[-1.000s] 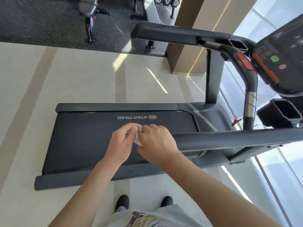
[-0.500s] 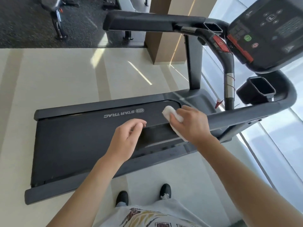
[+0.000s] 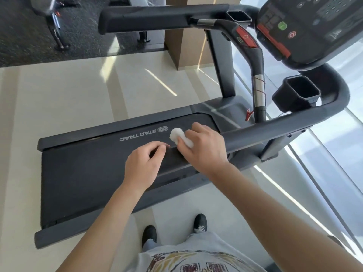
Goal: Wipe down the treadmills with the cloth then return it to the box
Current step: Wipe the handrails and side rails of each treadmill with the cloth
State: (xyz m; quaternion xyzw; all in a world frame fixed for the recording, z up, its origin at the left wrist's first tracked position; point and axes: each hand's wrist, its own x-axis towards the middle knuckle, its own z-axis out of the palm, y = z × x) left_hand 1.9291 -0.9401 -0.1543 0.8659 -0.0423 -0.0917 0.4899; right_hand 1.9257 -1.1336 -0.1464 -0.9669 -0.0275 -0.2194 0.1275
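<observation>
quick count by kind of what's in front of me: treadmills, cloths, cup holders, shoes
treadmill: 1
cloth: 1
cup holders: 2
shoes: 2
total: 6

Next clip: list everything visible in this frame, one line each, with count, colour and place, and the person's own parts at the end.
treadmill: one, dark grey, across the middle, belt marked STAR TRAC
handrails: two, black, one far, one near at right
console: one, black with green and red buttons, top right
cup holders: two, black, either side of the console
cloth: one, white, bunched in the right hand by the near handrail's end
floor: pale tiles, dark mat at top left
pillar: one, tan, top centre
gym machine: one, dark, top left, blurred
window: glass, along the right
shoes: two, black, bottom centre
left hand: holds nothing, fingers loosely curled, over the belt
right hand: grips the cloth
</observation>
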